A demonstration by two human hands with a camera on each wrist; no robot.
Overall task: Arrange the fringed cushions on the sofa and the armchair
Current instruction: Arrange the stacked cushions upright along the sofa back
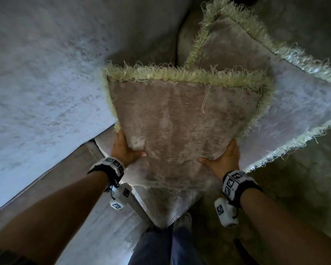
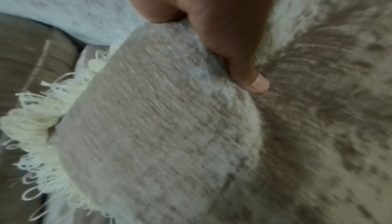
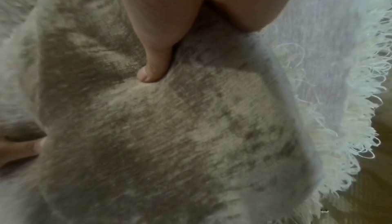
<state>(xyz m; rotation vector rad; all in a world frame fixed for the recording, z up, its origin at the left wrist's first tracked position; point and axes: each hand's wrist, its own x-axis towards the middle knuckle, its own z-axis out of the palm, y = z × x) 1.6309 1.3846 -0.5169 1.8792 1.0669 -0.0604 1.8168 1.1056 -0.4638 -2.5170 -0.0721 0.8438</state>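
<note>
Grey plush sofa (image 1: 46,73) filled upper left and top of head view. One fringed cushion (image 1: 266,77) lay on it upper right, leaning w/ pale fringe. Nearer cushion (image 1: 180,121) stood centre frame against it, overlapping it.

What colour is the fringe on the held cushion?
Pale cream-yellow fringe on the held cushion; it shows best in the head view.
</note>
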